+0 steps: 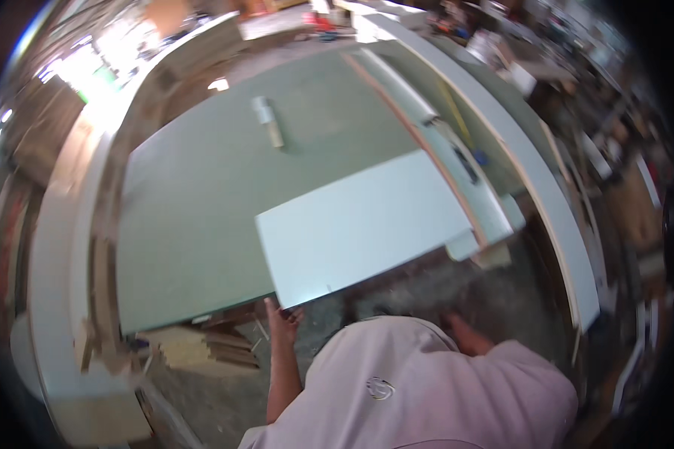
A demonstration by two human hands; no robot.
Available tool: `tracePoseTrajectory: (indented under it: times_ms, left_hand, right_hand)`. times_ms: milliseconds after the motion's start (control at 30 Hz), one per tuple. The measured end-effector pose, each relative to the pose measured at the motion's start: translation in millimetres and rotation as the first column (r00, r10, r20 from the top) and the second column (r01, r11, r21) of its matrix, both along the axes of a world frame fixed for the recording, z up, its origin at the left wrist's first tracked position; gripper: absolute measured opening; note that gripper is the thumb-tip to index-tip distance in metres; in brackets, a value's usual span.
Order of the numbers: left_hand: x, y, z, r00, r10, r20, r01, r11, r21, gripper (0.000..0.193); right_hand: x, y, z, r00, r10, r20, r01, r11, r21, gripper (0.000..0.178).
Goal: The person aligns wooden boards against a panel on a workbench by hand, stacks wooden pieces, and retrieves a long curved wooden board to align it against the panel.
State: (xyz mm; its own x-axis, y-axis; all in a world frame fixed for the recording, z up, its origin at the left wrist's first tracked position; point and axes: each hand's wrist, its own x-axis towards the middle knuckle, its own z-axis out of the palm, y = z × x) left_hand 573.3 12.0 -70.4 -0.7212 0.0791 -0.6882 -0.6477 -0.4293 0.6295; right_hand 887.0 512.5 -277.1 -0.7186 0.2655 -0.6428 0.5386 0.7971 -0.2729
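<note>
A white rectangular panel (363,217) lies on a large green-topped table (195,209), with its near edge along the table's front. My left hand (283,323) is at the panel's near left corner, its fingers apart. Whether a fingertip touches the corner I cannot tell. My right hand (454,323) hangs low beside my body, in front of the table and away from the panel; its fingers are blurred and partly hidden. A small tool with a pale handle (268,121) rests farther back on the tabletop.
A brown strip (408,123) runs along the guide to the panel's right. Beyond it stands a long white-faced board (494,127). A stack of wooden pieces (206,348) sits below the table at left. Another long board (60,262) flanks the left side.
</note>
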Motion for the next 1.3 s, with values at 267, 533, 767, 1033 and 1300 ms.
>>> tracePoseTrajectory:
  times_ms: [267, 533, 767, 1033, 1300]
  left_hand:
    - [-20, -15, -5, 0.979, -0.204, -0.003, 0.204, 0.976, 0.079, 0.064]
    - [-35, -6, -1, 0.968, -0.25, -0.019, 0.249, 0.968, -0.018, 0.048]
    - [-42, -10, -1, 0.917, -0.386, -0.099, 0.365, 0.914, -0.176, 0.05]
    - [-44, -7, 3, 0.905, -0.42, -0.072, 0.383, 0.876, -0.293, 0.05]
    - [-52, -11, 3, 0.89, -0.454, -0.027, 0.429, 0.858, -0.284, 0.052]
  right_hand:
    - [39, -55, -25, 0.94, 0.262, 0.218, -0.308, 0.927, 0.214, 0.035]
    - [5, -81, 72, 0.383, -0.921, -0.066, 0.765, 0.356, -0.536, 0.024]
    - [-153, -85, 211, 0.228, -0.962, 0.148, 0.45, -0.031, -0.893, 0.057]
    - [-223, -102, 231, 0.157, -0.97, 0.185, 0.385, -0.113, -0.916, 0.054]
    - [-221, -104, 228, 0.082, -0.976, 0.203, 0.401, -0.154, -0.903, 0.043]
